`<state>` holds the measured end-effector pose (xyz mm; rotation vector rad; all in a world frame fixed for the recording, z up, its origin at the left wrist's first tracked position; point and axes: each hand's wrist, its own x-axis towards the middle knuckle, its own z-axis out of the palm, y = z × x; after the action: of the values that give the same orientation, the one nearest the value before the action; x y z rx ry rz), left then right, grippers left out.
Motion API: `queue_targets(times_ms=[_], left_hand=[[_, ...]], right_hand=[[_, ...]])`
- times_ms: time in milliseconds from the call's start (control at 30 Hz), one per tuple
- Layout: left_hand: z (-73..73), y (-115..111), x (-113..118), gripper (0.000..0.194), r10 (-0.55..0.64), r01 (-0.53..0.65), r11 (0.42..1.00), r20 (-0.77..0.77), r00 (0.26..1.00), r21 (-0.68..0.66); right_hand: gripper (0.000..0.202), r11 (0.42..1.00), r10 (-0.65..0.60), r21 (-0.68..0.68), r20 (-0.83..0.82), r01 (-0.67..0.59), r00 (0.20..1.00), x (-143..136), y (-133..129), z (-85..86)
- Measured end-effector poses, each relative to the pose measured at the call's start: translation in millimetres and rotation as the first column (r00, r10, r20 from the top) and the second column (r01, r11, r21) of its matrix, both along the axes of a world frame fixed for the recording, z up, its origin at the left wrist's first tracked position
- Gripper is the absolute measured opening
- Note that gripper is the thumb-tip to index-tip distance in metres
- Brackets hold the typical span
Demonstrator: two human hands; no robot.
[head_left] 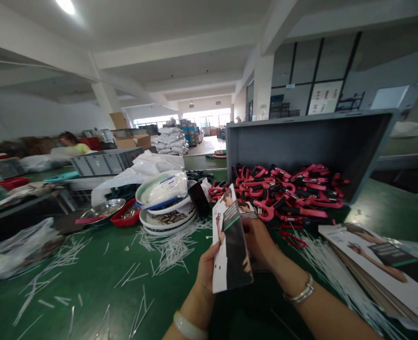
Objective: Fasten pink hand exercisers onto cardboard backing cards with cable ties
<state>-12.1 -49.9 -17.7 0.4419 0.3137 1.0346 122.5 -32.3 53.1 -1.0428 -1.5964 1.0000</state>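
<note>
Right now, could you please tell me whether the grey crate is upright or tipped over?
The grey crate is tipped onto its side: its open top faces the camera, and pink tools spill onto the green table.

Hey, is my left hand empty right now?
No, your left hand holds a white-and-dark-grey printed card with a thin green stripe, its thumb at the card's left edge.

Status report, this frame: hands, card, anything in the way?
Left hand gripping card by its left edge. Right hand partly hidden behind, grip unclear. Card raised, printed face showing. Clutter close by: pink tools, white ties.
</note>
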Motion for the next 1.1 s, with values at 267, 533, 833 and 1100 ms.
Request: queue_targets(times_ms=[267, 533, 833, 1100], left_hand=[[-14.4, 2.6, -12.4, 0.018, 0.207, -0.196, 0.972, 0.077, 0.975, -0.127], [-22.3, 4.6, -14.8, 0.014, 0.265, -0.257, 0.955, 0.037, 0.964, -0.15], [-24.9, 3.0, -18.2, 0.014, 0.293, -0.298, 0.946, -0.057, 0.954, -0.13], [-17.9, 1.9, -14.6, 0.025, 0.194, -0.2, 0.976, -0.07, 0.979, -0.085]], right_hand=[[0.032, 0.944, -0.107, 0.304, 0.648, -0.127, 0.754, -6.5, -19.3, 29.4], [0.023, 0.903, -0.036, 0.27, 0.821, -0.333, 0.569, -2.5, -24.5, 34.4], [0.033, 0.869, -0.013, 0.279, 0.84, -0.41, 0.543, 4.1, -22.7, 39.1], [0.038, 0.881, -0.004, 0.295, 0.787, -0.37, 0.617, 7.8, -16.0, 37.3]])
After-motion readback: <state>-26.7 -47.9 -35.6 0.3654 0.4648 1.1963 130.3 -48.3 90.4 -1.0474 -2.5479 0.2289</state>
